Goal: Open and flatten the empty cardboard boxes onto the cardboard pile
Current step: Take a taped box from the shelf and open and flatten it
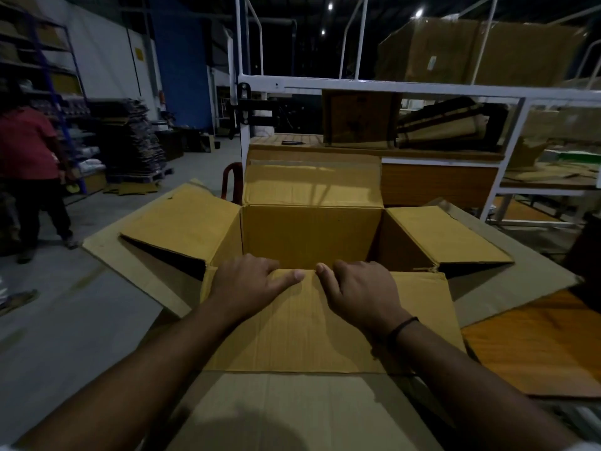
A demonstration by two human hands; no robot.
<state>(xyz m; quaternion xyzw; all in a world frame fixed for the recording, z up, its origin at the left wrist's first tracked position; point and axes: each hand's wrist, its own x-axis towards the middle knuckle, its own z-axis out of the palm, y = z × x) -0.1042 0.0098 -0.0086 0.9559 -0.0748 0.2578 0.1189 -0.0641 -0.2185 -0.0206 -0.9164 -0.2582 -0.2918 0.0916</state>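
An open brown cardboard box (310,234) stands in front of me, empty inside, with all of its top flaps spread: one to the left, one to the right, one upright at the far side, one toward me. My left hand (250,283) and my right hand (354,289) sit side by side on the near rim. Their fingers curl over the edge into the box while the thumbs press the near flap (325,333). The box rests on flattened cardboard sheets (283,415) that stick out beneath it on every side.
A white metal rack (390,89) with cardboard on its shelves stands just behind the box. An orange wooden surface (536,346) lies at right. On the left, a person in a red shirt (29,177) stands on the grey floor near blue shelving and a dark stack on a pallet (133,144).
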